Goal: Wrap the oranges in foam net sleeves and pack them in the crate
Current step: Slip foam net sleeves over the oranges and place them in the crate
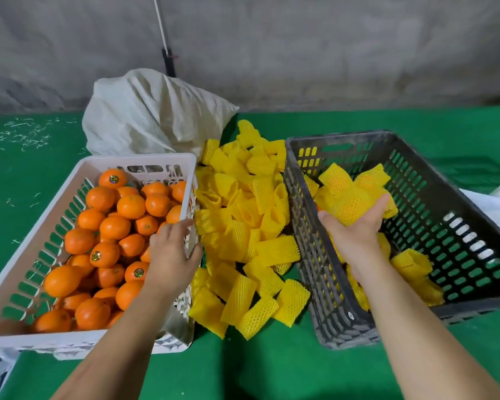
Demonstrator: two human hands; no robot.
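Head view, surface: a green cloth-covered table (pixel 257 370) fills the lower picture, with a grey rough wall behind it.
Left side: a white slotted plastic crate (pixel 139 161) sits on the table, piled with bare, glossy oranges (pixel 114 226), a few bearing small round stickers.
Middle: a loose heap of yellow foam net sleeves (pixel 243 226) lies on the cloth between the two crates, touching both.
Right side: a dark grey slotted plastic crate (pixel 416 180) sits on the table; several oranges already wrapped in yellow netting lie along its near-left wall and floor.
Left hand: the left hand (pixel 171 255) hangs over the right edge of the white crate, palm down, fingers loosely spread toward the rim and clasping nothing; its forearm covers the crate's near-right corner.
Right hand: the right hand (pixel 355 223) is inside the grey crate, palm up, fingers curled around a yellow net-wrapped orange (pixel 350 206), with the loose sleeve ends fanning out above it.
In the way: the right forearm crosses the grey crate's near wall and hides some wrapped fruit.
Behind: a crumpled off-white sack (pixel 150 116) slumps behind the white crate and the sleeve heap.
Far left: pale scraps are scattered on the cloth.
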